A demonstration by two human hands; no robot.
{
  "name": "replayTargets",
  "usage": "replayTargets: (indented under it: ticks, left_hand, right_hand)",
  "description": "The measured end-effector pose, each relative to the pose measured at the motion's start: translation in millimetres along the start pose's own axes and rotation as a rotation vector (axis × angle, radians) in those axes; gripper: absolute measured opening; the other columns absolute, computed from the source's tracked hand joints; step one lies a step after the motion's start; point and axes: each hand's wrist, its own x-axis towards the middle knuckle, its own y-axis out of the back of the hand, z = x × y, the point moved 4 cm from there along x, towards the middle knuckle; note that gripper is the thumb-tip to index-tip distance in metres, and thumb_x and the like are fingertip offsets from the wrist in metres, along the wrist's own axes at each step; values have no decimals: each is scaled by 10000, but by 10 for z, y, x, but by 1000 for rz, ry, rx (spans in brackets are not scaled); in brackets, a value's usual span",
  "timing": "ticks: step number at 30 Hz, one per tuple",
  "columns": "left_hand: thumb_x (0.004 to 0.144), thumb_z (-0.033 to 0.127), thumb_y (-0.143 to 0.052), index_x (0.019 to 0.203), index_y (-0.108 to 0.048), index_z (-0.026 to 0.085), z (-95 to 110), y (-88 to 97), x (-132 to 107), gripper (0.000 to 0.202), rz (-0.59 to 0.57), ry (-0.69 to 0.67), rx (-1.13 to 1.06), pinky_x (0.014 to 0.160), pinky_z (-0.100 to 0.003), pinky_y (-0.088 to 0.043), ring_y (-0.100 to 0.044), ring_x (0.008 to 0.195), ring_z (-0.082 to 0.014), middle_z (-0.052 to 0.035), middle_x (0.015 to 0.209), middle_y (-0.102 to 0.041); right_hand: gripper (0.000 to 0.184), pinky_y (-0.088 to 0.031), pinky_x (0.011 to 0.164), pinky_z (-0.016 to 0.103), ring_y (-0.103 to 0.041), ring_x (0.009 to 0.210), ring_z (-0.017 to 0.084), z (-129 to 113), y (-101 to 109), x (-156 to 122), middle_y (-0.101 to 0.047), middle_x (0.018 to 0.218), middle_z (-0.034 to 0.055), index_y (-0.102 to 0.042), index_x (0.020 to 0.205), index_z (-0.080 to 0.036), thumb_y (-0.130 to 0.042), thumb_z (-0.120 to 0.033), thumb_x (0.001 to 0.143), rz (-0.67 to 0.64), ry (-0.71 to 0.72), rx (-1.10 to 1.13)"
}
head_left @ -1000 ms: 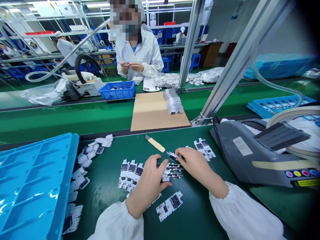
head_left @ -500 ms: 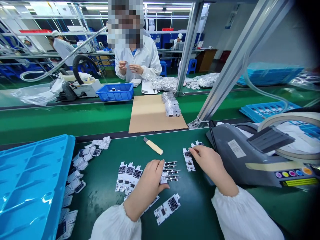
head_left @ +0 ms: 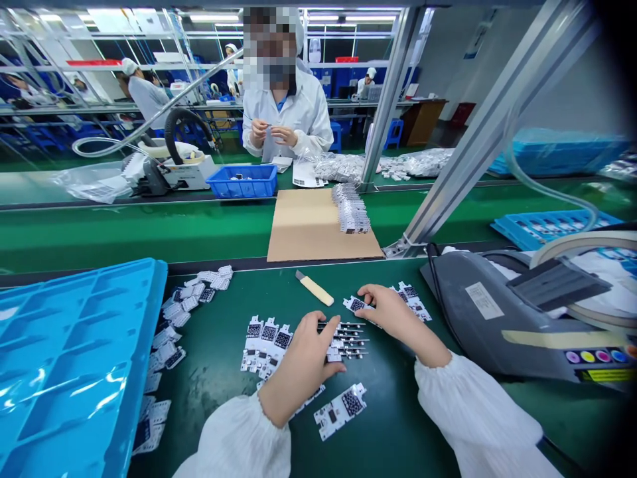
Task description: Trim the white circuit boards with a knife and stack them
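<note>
My left hand [head_left: 301,362] is closed around a stack of small white circuit boards [head_left: 352,342] standing on edge, their ends sticking out to the right. Just above that stack, my right hand [head_left: 391,313] pinches a single circuit board [head_left: 355,304] with a black patterned block. More boards [head_left: 414,300] lie behind the right wrist. Fanned boards [head_left: 266,342] rest left of my left hand, which partly hides them. One board [head_left: 341,410] lies flat and slanted in front of the stack.
A cream-handled knife [head_left: 316,289] lies beyond my hands. Loose boards [head_left: 172,312] line a blue tray [head_left: 159,318] on the left. A grey machine [head_left: 488,318] stands right. Cardboard [head_left: 303,226] bears a row of boards [head_left: 351,209]. A co-worker [head_left: 286,116] faces me across the bench.
My right hand has moved left towards the stack with a board in its fingers; the board has turned from upright to slanted. My left hand stays at the stack. The view has shifted slightly.
</note>
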Motion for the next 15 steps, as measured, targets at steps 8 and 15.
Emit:
replayTargets:
  ticks: [8, 15]
  left_hand:
    - [555, 275, -828, 1396, -251, 212, 33, 52, -11, 1022, 61, -7, 25, 1033, -589, -313, -200, 1353, -408, -219, 1437, -232]
    - [532, 288, -840, 1426, -109, 212, -2, -14, 7, 1157, 87, 10, 24, 992, -559, -380, -327, 1305, -395, -244, 1405, -294]
  right_hand:
    - [160, -446, 769, 322, -568, 822, 142, -345, -70, 84, -619, 893, 35, -650, 917, -148, -539, -246, 857, -106, 251, 130]
    - [297, -439, 754, 290, -567, 858, 162, -578, -83, -188, -611, 964, 47, -619, 1007, -204, -401, -387, 924, -276, 427, 110]
